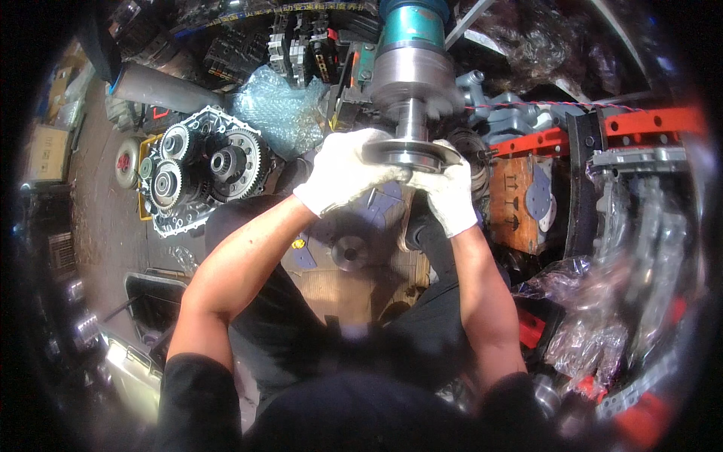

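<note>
Both my hands wear white gloves and grip a round, flanged metal disc [410, 156] from its two sides. My left hand [343, 172] is closed at its left edge, fingers behind and thumb toward the front. At the right edge, my right hand [450, 184] is closed with its fingers curled under the rim. Right above the disc is a shiny metal shaft [411, 119], coming down from a wide, smeared steel chuck [416, 74] below a teal machine body [413, 26]. Whether disc and shaft are joined I cannot tell.
An open gear housing [207, 169] with several toothed gears stands at the left. Bubble wrap [279, 109] lies behind it. Cardboard [358, 297] with a round metal part [349, 253] is between my legs. To the right are a wooden box [512, 203], a red beam [648, 120] and plastic-wrapped parts [587, 339].
</note>
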